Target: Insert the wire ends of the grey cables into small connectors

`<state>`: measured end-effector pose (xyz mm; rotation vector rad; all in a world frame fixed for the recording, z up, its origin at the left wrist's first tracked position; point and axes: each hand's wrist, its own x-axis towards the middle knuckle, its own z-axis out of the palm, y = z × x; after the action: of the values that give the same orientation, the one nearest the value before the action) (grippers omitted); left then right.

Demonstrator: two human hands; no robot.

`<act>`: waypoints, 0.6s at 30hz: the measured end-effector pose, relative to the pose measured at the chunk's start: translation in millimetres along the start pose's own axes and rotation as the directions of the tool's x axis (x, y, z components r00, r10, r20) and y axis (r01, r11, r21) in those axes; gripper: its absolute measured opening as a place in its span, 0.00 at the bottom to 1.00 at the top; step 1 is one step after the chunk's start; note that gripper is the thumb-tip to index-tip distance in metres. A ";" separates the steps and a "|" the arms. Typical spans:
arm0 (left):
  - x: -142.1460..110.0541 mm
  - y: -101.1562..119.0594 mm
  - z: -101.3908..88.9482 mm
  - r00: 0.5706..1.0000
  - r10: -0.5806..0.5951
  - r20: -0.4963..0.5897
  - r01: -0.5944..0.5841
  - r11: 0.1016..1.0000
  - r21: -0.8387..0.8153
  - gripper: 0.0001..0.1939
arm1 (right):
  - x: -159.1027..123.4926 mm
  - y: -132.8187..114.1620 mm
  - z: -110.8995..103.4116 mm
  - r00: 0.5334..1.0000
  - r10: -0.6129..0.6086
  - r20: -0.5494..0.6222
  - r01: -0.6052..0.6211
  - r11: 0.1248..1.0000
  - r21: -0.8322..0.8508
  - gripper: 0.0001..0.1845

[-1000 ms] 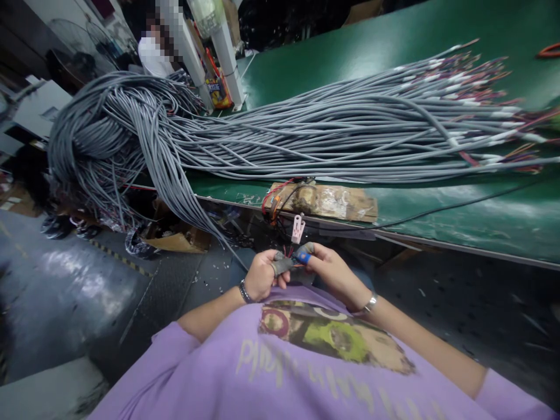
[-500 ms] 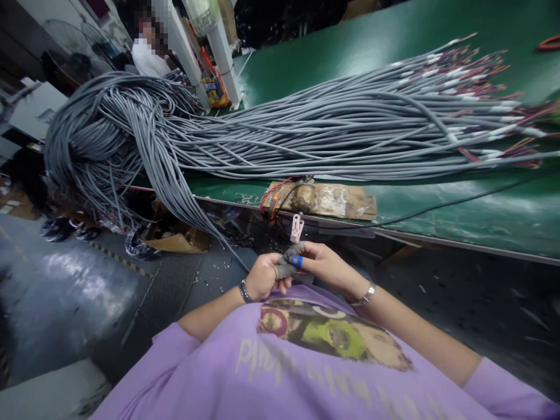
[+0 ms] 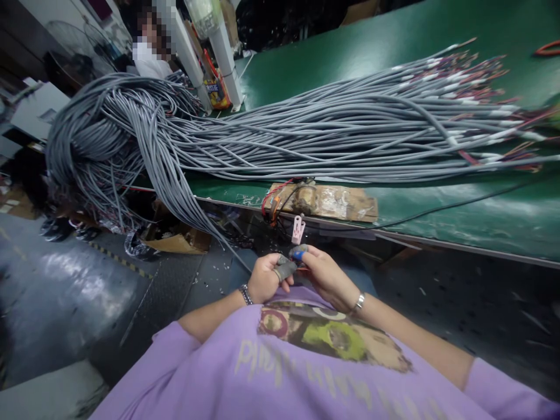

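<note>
My left hand (image 3: pixel 265 277) and my right hand (image 3: pixel 324 273) meet just above my lap, below the bench edge. Grey finger cots cover the left thumb and finger, and a blue cot covers a right fingertip. Both hands pinch the end of a grey cable (image 3: pixel 238 255) where thin coloured wires show between the fingertips. That cable runs up and left into the big bundle of grey cables (image 3: pixel 280 131) lying across the green bench (image 3: pixel 481 216). A small pink clip (image 3: pixel 298 228) hangs from the bench edge right above my hands.
The cable bundle droops off the bench's left end in a heap (image 3: pixel 100 140) toward the floor. A taped brown cardboard pad (image 3: pixel 332 201) with red wires sits at the bench edge. A person in white (image 3: pixel 151 55) sits far back left. A cardboard box (image 3: pixel 175 239) lies under the bench.
My hands have stayed together at the cable end; the right wrist has dropped a little and its fingers have shifted over the wires. The view has barely moved.
</note>
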<state>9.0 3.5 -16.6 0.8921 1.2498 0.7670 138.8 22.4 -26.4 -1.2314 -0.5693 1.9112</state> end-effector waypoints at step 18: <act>4.0 -2.3 -2.1 0.994 -0.006 -0.107 -0.004 0.995 -0.098 0.22 | -1.3 -7.6 -11.2 0.993 -0.086 0.086 0.098 0.984 -0.150 0.21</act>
<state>7.6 6.2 -20.7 0.7789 1.2944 0.8776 151.9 25.4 -25.1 -1.2077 -0.8151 1.8727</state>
